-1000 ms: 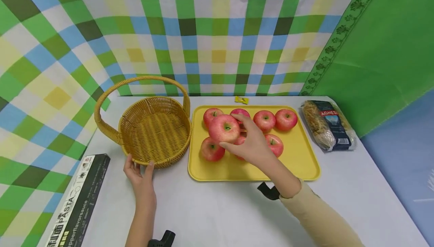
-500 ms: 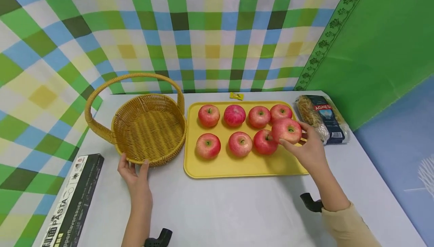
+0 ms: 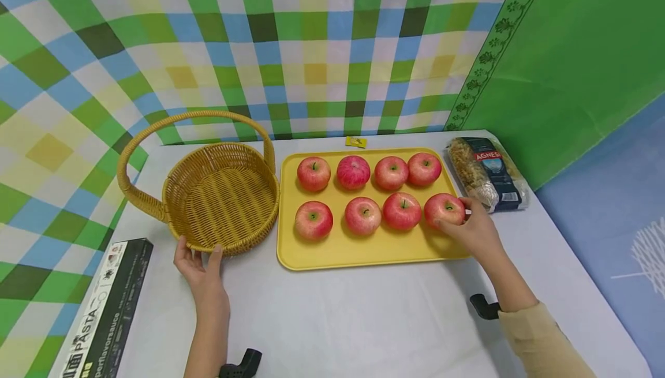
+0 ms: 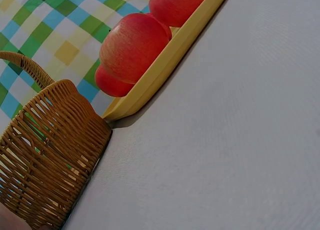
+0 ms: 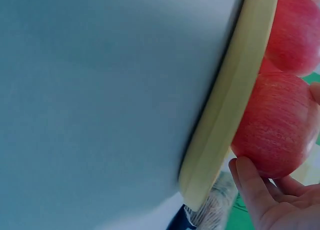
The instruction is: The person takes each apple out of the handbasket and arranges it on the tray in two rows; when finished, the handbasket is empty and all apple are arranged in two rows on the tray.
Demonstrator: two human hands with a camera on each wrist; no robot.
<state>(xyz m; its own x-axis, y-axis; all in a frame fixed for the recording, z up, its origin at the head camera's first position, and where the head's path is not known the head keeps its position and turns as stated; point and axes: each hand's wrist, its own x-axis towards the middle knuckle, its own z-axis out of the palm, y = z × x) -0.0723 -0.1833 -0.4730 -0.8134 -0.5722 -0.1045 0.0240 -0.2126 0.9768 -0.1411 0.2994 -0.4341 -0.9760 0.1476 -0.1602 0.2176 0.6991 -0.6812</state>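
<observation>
In the head view, my right hand grips a red apple between thumb and fingers at the right end of the front row on a yellow tray. In the right wrist view, fingertips touch this apple just inside the tray's rim. Several more apples, such as one at the front left, sit in two rows. My left hand holds the near rim of a round wicker basket with a tall handle; its inside shows bare weave. Only a sliver of that hand shows in the left wrist view.
Right of the tray lies a pasta bag. A small yellow packet is behind the tray. At the left, a long black-and-white pasta box lies on the white table. Checked cloth hangs behind.
My right hand has carried the apple from above the tray's left part to the right, then down to the front row's right end. My left hand stays at the basket rim.
</observation>
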